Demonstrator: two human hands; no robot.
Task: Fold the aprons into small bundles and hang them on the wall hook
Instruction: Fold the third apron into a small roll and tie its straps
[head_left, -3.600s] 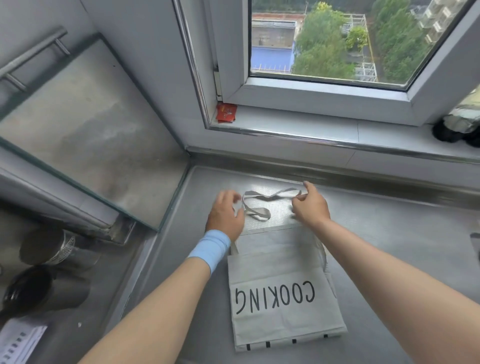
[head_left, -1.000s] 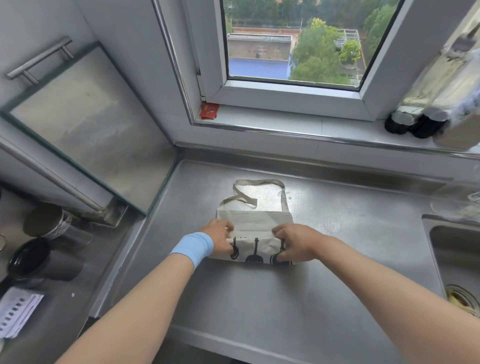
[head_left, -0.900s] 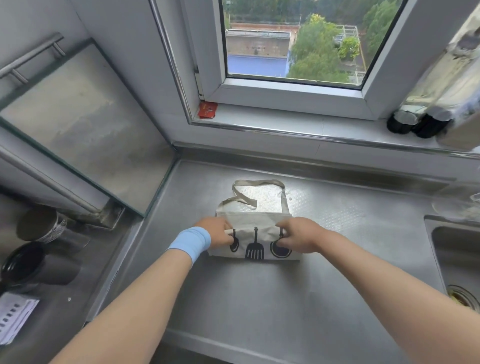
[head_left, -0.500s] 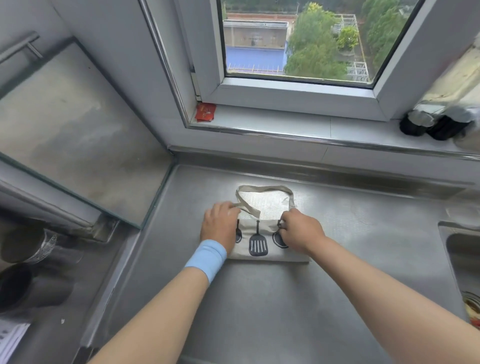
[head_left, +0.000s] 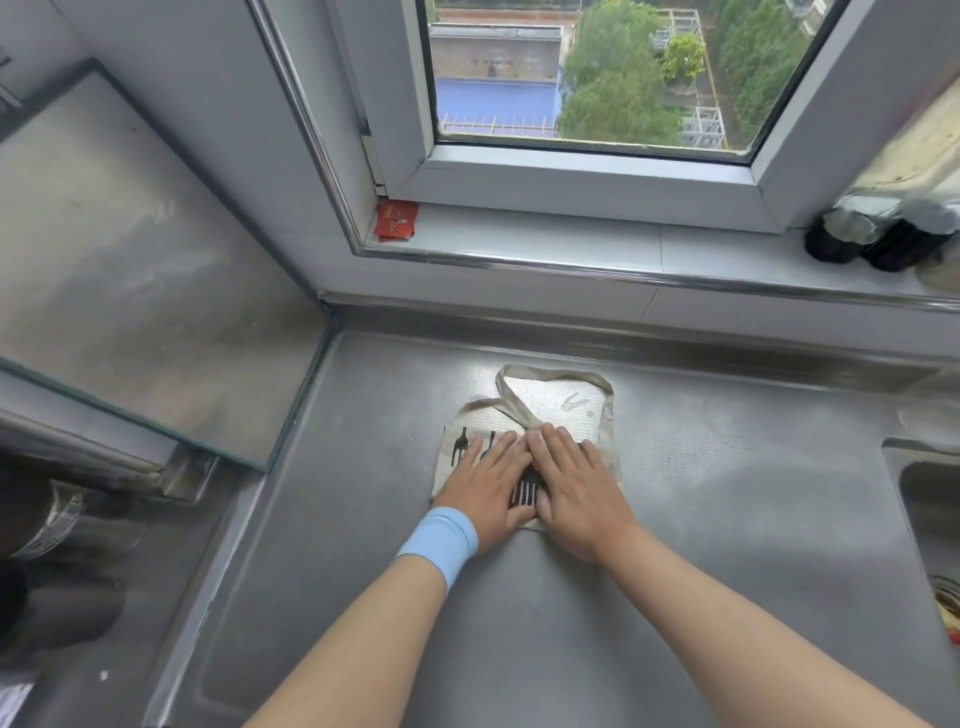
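A beige apron (head_left: 457, 447) with black utensil prints lies folded into a small flat bundle on the steel counter (head_left: 701, 545). Its neck strap (head_left: 550, 376) loops out toward the window. My left hand (head_left: 488, 483), with a blue wristband, lies flat on the bundle's left half, fingers straight. Beside it my right hand (head_left: 571, 483) presses flat on the right half, and the two hands touch in the middle. Most of the bundle is hidden under my hands. No wall hook is in view.
A window sill behind the counter holds a red packet (head_left: 396, 221) at left and dark bottles (head_left: 878, 234) at right. A glass-topped surface (head_left: 130, 270) stands to the left, with metal pots (head_left: 47, 519) below it. A sink (head_left: 935, 530) is at the right edge.
The apron was long, then folded up toward the strap. My hands have stopped gripping its side edges and now lie flat together on top of the bundle.
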